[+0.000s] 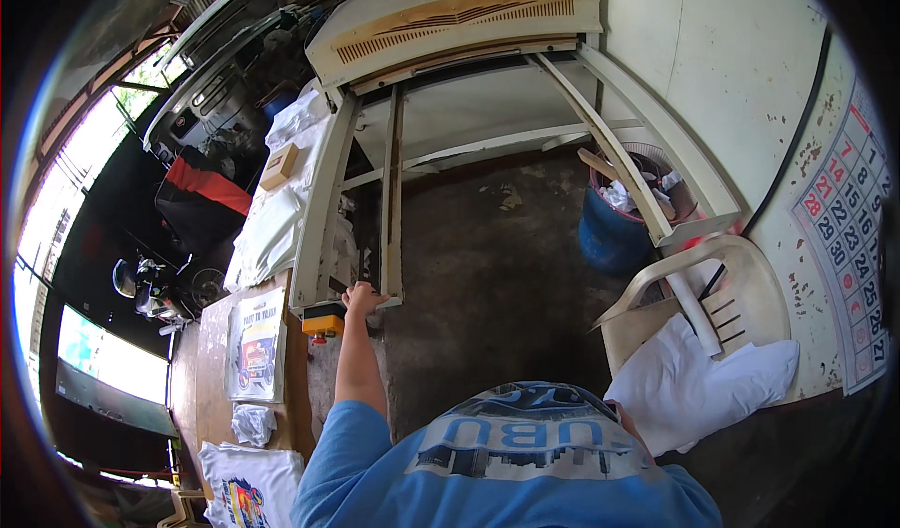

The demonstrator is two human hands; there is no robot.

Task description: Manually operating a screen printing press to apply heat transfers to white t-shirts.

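The left hand [362, 298] of the person in the blue shirt [525, 472] is stretched forward to the near left end of a long cream metal frame [395, 181], touching it where two rails end; the fingers look bent over that end, though I cannot tell from here whether they grip it; just left of and below the hand sits a yellow box [323, 321] with a red knob beneath. Of the right arm only a strip of skin [635, 429] shows beside the shirt; the right hand itself is hidden, so I cannot tell what its fingers do.

The frame runs away to a wide cream hood [459, 12] with slots (browned along its face) at the far end; dark floor [487, 275] shows between the rails. To the left stands a wooden tabletop [208, 350]; on it lie printed white shirts [255, 354], a crumpled cloth [253, 425], white fabric [267, 242] and, farther off, a small cardboard box [279, 167]. On the right, a blue bin [607, 234] stands partly under the frame; nearer is a cream plastic chair [755, 289] with a white cloth [708, 378] draped over it; a calendar [848, 233] hangs on the right wall.
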